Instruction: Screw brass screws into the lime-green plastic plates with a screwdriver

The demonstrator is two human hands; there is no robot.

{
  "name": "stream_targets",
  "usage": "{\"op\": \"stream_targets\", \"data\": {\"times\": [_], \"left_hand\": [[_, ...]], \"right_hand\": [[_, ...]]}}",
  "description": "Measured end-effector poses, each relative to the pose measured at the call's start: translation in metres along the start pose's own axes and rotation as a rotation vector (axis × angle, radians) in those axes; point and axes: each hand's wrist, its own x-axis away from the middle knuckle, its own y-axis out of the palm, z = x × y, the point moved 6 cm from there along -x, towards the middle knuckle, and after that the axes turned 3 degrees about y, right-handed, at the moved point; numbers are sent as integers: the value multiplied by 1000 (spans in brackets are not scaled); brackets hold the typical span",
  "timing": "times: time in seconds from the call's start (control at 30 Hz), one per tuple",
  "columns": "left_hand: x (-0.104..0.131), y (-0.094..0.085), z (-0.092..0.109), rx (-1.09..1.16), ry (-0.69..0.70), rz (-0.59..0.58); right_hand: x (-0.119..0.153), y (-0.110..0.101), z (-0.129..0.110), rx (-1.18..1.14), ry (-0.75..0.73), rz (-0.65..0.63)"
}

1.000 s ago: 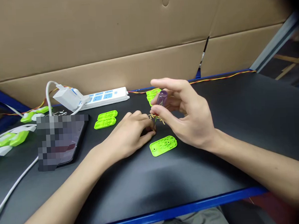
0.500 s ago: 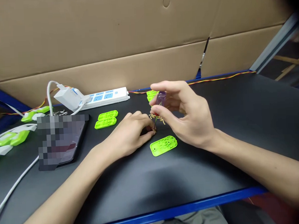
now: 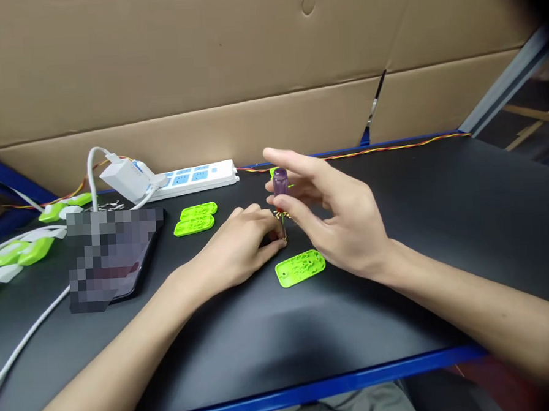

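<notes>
Screwdriver (image 3: 280, 182): held upright at the centre of the frame, long axis nearly vertical, purple handle on top, shaft (image 3: 284, 229) pointed down.
Right hand (image 3: 344, 220): curled round the handle, forefinger raised.
Left hand (image 3: 233, 244): fingertips drawn narrow at the shaft's lower end; what is pinched cannot be told.
Green shell (image 3: 300, 268): laid hollow side up on the tabletop (image 3: 441, 221), lower centre, ribs seen inside.

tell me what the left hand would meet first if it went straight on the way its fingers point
Likely the thin metal shaft of the purple-handled screwdriver, right by the fingertips of the left hand; whether they touch is unclear.
</notes>
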Motion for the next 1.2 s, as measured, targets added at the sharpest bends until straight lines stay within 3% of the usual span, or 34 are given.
{"op": "stream_targets", "data": {"times": [0.13, 0.67, 0.9, 1.1, 1.2], "left_hand": [[1, 1, 0, -17, 20, 14], [0, 1, 1, -102, 42, 23], [0, 1, 1, -57, 47, 0], [0, 4, -2, -100, 52, 30], [1, 6, -4, -77, 38, 33]], "right_hand": [[-1, -4, -2, 89, 2, 75], [-2, 3, -4, 104, -34, 21], [-3, -3, 0, 160, 30, 115], [-3, 5, -4, 89, -44, 22], [-3, 4, -5, 81, -47, 35]]}}
